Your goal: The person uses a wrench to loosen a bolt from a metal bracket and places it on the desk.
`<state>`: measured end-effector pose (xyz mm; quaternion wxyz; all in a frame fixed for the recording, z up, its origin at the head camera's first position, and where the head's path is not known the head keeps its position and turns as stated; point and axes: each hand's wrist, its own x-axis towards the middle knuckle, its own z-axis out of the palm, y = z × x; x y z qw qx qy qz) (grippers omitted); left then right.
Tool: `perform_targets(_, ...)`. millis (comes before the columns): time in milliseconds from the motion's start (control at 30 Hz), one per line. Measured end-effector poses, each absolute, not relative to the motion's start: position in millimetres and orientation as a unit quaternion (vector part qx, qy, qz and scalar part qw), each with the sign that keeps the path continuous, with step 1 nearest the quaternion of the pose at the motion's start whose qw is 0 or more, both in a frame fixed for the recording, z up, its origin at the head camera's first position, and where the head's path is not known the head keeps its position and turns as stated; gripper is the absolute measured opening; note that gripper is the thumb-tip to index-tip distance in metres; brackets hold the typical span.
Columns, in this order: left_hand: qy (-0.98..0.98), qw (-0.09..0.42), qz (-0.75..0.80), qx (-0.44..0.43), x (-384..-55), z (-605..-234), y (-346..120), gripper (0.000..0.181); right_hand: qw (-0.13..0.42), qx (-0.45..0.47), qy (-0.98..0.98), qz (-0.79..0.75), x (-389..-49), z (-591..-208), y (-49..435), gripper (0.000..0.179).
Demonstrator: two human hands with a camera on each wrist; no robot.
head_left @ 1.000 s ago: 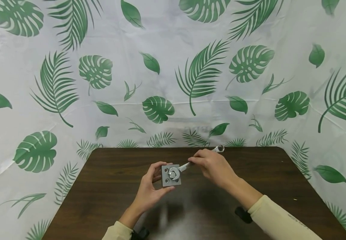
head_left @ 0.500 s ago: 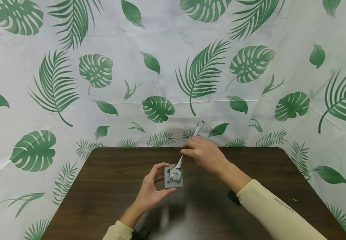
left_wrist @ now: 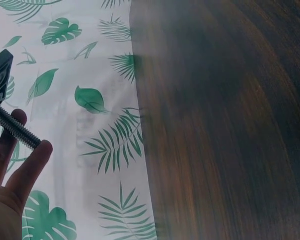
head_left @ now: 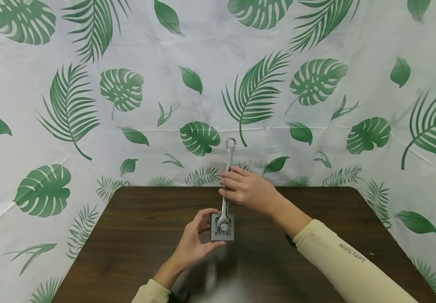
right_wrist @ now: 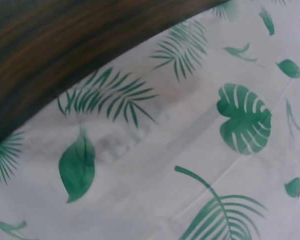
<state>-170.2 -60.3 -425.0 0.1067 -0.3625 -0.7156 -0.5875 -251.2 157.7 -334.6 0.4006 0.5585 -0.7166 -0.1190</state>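
My left hand [head_left: 195,246] holds a grey square plate [head_left: 230,233] with holes near its corners, thumb at its lower edge and fingers at its top and left. A hex bolt [head_left: 224,227] sits in the plate's middle. In the left wrist view its long threaded shank [left_wrist: 17,129] sticks out behind the plate [left_wrist: 2,75], and a fingertip of the left hand [left_wrist: 7,200] overlaps its end. My right hand [head_left: 253,191] grips the shaft of a silver combination wrench [head_left: 229,158]. The wrench's open end is around the bolt head, and its ring end points up.
Both hands are above a dark wooden table [head_left: 142,219]. A white cloth with green leaves [head_left: 146,84] hangs behind and at both sides. A tiny pale scrap [head_left: 371,253] lies on the table at the right.
The wrench has swung counterclockwise from leaning right to nearly upright, my right hand moving left and up with it. The plate and left hand have shifted slightly right and down.
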Motion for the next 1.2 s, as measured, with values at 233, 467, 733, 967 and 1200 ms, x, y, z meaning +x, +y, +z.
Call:
perform_targets(233, -0.718, 0.11, -0.588, -0.356, -170, -424, -60, 0.071, 0.4, 0.552, -0.718, -0.14, -249, -326, 161, 0.029)
perform_targets(467, -0.722, 0.109, -0.587, -0.35, -177, -439, -60, 0.076, 0.403, 0.508, -0.755, -0.096, -246, -318, 175, 0.03)
perform_targets(733, -0.724, 0.13, -0.588, -0.336, -176, -434, -65, 0.075, 0.324, 0.421, -0.847, -0.013, -226, -338, 190, 0.033)
perform_targets(967, -0.717, 0.147, -0.585, -0.349, -171, -420, -64, 0.072, 0.256, 0.351, -0.893, 0.119, -186, -376, 196, 0.032)
perform_targets(1200, -0.716, 0.152, -0.586, -0.348, -171, -419, -62, 0.071, 0.153, 0.276, -0.91, 0.269, -147, -399, 185, 0.028)
